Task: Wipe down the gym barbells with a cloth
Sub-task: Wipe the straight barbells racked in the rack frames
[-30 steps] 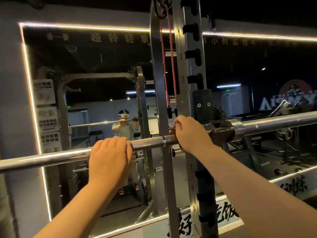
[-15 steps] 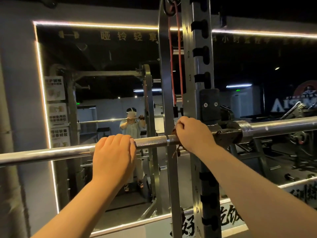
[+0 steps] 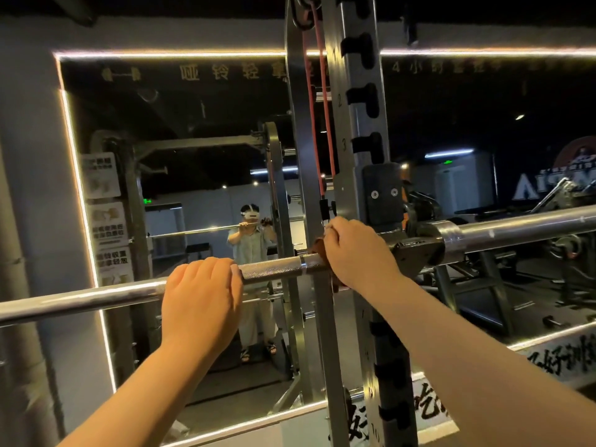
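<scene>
**Step in hand (judged):** wiping the shaft of the barbell (image 3: 274, 269) next to the rack upright (image 3: 364, 124), centre of frame.

**Right hand** (image 3: 358, 253): fingers curled over the bar from above, clasping a reddish-brown cloth (image 3: 320, 248) against the metal. The cloth shows only at the hand's left edge and as a fold hanging below it.

**Left hand** (image 3: 201, 295): lower centre-left, fingers wrapped over the shaft where the smooth steel meets the knurling. It grasps the bare bar, with no cloth under it.

**Position of the task item:**
- The barbell runs from the left edge of the frame and rises slightly to the right edge.
- It rests in the rack's hook (image 3: 416, 250), just right of the right hand.
- The hands are apart, with a stretch of knurled shaft exposed between them.
- The cloth sits on the bar between that knurling and the hook.

**Recommendations:**
- Wrap the cloth fully round the shaft rather than pressing it on top only, so the underside is cleaned too.
- Work along the bar in overlapping strokes, and twist over the knurling, where grime is likely to lodge.
- Use the left hand to steady the bar against rolling in the hook.

**Risk:** the right knuckles are close to the hook and upright, so a rightward stroke could pinch them.

**Not assessed:** the condition of the sleeve (image 3: 516, 230) beyond the hook, at the right of the frame, cannot be told
</scene>
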`<state>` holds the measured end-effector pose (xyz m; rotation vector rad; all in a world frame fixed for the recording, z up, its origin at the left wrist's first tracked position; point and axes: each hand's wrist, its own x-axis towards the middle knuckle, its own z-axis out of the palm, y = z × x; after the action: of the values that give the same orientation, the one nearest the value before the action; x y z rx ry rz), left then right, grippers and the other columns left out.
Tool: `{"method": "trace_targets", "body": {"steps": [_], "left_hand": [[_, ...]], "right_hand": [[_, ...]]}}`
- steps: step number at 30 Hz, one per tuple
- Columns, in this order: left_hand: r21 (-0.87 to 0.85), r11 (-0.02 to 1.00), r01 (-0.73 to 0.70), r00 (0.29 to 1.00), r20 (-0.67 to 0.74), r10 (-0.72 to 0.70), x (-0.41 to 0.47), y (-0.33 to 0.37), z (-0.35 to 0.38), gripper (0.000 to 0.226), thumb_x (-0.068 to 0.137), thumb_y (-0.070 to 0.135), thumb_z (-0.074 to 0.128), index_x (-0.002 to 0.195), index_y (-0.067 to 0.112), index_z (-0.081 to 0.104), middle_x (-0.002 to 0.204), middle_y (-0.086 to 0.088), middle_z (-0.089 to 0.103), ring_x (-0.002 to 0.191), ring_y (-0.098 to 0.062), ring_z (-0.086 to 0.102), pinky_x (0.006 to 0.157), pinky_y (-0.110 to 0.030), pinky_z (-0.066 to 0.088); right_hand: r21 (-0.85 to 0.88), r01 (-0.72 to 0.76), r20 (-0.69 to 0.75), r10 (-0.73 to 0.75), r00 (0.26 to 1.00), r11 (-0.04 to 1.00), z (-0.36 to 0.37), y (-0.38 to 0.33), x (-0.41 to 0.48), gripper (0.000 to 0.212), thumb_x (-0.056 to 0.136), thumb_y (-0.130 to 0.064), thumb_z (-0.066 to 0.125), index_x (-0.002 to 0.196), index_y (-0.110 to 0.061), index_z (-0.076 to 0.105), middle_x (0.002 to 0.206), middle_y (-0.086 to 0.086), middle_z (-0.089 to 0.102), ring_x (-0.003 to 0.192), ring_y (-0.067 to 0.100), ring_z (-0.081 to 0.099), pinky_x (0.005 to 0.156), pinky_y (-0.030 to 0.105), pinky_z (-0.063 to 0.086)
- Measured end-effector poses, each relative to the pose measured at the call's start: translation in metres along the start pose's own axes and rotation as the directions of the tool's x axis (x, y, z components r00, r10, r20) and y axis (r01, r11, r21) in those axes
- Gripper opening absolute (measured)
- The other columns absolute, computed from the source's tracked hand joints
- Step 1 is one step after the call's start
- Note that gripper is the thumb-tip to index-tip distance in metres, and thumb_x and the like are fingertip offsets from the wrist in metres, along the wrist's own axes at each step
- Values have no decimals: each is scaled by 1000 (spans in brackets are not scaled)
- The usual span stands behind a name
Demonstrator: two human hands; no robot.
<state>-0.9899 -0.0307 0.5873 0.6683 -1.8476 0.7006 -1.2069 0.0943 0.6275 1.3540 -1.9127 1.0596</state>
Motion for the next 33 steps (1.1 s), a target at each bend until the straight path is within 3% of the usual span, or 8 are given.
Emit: {"method": "trace_targets", "body": {"steps": [3, 8, 16, 20, 23, 27, 29, 33], "left_hand": [[-5, 1000, 10, 1000, 4, -9, 0, -2, 1, 38, 105, 32, 29, 82, 20, 57, 74, 1, 56, 65, -19, 52, 71, -38, 48], [9, 1000, -1, 1000, -3, 1, 0, -1, 2, 39, 102, 36, 27, 81, 20, 56, 73, 3, 54, 63, -17, 48, 67, -36, 46], [-7, 999, 32, 999, -18, -32, 0, 0, 2, 40, 103, 36, 25, 81, 20, 55, 74, 5, 52, 64, -16, 47, 67, -35, 45], [9, 999, 44, 999, 4, -44, 0, 2, 2, 42, 102, 39, 24, 82, 20, 56, 74, 5, 51, 64, -16, 48, 68, -35, 45], [15, 998, 65, 998, 14, -65, 0, 2, 2, 37, 102, 37, 28, 84, 21, 57, 75, 5, 52, 66, -16, 47, 70, -36, 46], [6, 997, 76, 996, 41, -76, 0, 3, 0, 39, 103, 38, 27, 85, 20, 57, 76, 6, 52, 67, -14, 47, 71, -35, 46], [8, 997, 71, 996, 52, -71, -1, 3, -2, 42, 102, 40, 25, 85, 20, 58, 76, 5, 55, 68, -15, 49, 72, -35, 47], [0, 997, 75, 994, 84, -74, -1, 4, -5, 42, 102, 40, 24, 85, 21, 58, 77, 4, 58, 68, -16, 52, 71, -36, 48]], "right_hand": [[-27, 35, -156, -39, 987, 999, 14, -3, -18, 31, 108, -35, 31, 113, -22, 59, 98, -4, 58, 94, 15, 55, 91, 40, 51], [-50, 162, -252, -170, 953, 985, 44, 10, -74, 41, 107, -35, 32, 143, -21, 44, 147, 6, 42, 146, 28, 32, 124, 52, 23], [-7, 13, -63, -14, 998, 1000, 7, 5, -6, 27, 107, -36, 35, 109, -25, 59, 95, -5, 59, 89, 14, 55, 89, 40, 51], [-16, 89, -222, -90, 971, 996, 36, 1, -51, 41, 107, -38, 24, 134, -24, 52, 133, 0, 52, 132, 21, 44, 124, 43, 23], [-42, 140, -244, -146, 959, 989, 49, 5, -78, 46, 108, -36, 28, 149, -18, 41, 150, 7, 35, 150, 28, 26, 127, 48, 8], [-52, 161, -169, -168, 971, 986, 31, 10, -55, 35, 108, -39, 29, 131, -22, 49, 128, 3, 51, 127, 23, 45, 122, 47, 30], [-35, 98, -90, -101, 991, 995, 14, 8, -27, 28, 109, -39, 31, 114, -24, 54, 105, -3, 56, 100, 16, 53, 101, 43, 47], [-35, -20, -91, 17, 996, 999, 11, -1, -16, 30, 108, -37, 31, 104, -25, 58, 96, -6, 58, 95, 17, 56, 100, 46, 47]]}}
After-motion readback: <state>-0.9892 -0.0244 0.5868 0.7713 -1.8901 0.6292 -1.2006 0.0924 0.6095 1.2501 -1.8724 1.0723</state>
